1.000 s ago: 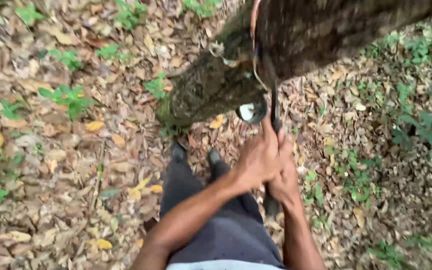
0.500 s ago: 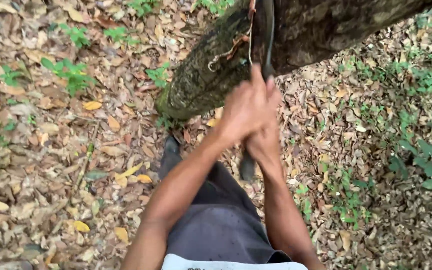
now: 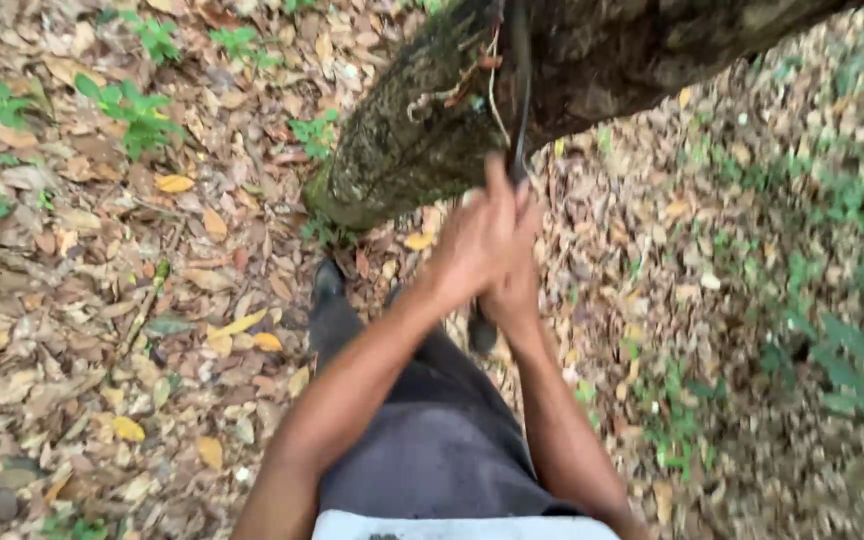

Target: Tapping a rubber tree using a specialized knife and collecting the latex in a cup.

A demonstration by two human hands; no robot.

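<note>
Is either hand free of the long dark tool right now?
No: the left hand and the right hand are both wrapped around the tool, whose blade end lies against the tree trunk.

Woodland (tree trunk, leaf litter)

Soft, shadeless daylight throughout; motion blur smears the hands and the right side most heavily.

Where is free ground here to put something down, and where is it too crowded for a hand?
Leaf-covered ground left of the person's legs, below the green plants, lies open. The strip right of the right hand is open too. It is crowded at the tree trunk, where the left hand and right hand clasp a dark tool.
</note>
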